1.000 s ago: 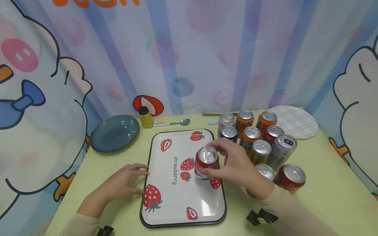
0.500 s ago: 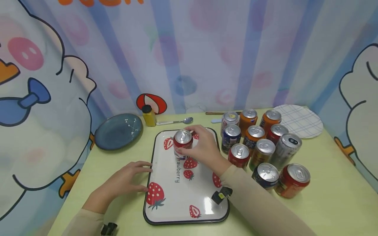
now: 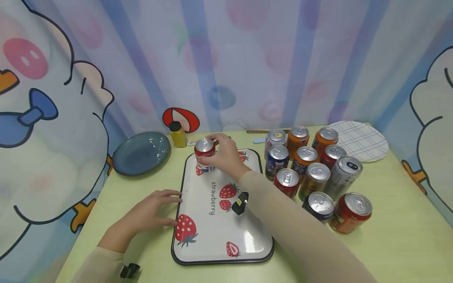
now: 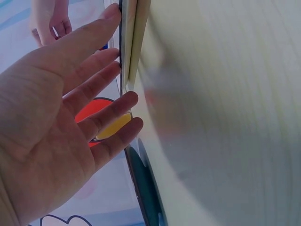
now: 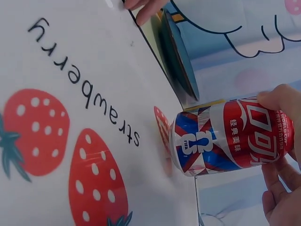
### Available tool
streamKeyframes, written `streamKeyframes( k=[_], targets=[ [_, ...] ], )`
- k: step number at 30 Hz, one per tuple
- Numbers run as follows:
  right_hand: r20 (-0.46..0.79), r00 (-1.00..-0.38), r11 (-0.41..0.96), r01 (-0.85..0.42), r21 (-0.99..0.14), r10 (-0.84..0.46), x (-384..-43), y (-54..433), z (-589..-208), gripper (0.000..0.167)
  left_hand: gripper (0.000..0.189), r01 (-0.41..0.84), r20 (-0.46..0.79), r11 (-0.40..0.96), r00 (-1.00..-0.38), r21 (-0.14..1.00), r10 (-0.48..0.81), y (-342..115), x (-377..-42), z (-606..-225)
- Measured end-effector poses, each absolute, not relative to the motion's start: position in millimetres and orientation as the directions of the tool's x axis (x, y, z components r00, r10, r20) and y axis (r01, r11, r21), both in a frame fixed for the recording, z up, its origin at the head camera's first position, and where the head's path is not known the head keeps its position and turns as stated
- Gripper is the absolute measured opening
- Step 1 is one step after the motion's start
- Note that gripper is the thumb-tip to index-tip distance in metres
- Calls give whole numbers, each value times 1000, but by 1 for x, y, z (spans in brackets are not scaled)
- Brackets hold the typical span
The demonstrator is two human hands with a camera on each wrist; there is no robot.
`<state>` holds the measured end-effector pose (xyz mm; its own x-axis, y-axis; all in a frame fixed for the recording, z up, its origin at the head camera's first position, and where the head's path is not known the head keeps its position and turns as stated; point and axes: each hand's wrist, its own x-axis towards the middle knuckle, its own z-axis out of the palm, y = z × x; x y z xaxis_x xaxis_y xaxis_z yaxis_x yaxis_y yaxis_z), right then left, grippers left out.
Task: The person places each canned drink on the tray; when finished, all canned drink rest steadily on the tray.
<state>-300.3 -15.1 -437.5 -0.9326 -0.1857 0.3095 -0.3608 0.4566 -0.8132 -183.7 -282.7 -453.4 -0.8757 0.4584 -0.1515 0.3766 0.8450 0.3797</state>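
Red “FIFA” can (image 5: 225, 136) in the grip of the right hand (image 3: 226, 156), left hand (image 3: 150, 210) loose-fingered at “strawberry” tray (image 3: 212, 232).

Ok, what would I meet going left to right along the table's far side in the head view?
Dark blue plate, yellow bottle, red can in the right hand, pale blue item, can with the yellow tab, orange can, another orange can, checked plate.

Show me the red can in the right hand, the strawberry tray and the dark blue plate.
Held red can (image 5: 228, 135): right wrist view, on its printed side.
Strawberry tray (image 3: 209, 236): head view, on its bare white surface.
Dark blue plate (image 3: 140, 155): head view, on its plain middle.
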Motion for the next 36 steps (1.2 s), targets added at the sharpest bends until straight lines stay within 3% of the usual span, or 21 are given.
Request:
streamKeyframes(
  k=[13,25,29,36],
  targets=[
    [322,-919,458,-392,-798,-225,-314,-20,-442,64,67,360,-140,852,-888,380,437,-280,-189,-446],
    [255,-937,540,-346,-768,-239,-301,-14,-431,81,66,367,-111,846,-892,387,438,-283,-191,-445],
    [258,-945,551,-326,-768,-199,-285,-6,-427,73,65,365,-114,838,-889,406,443,-281,-191,-448],
    [280,-926,623,-378,-685,-254,-248,10,-423,55,67,340,-135,839,-892,424,430,-279,-187,-453]
  ],
)
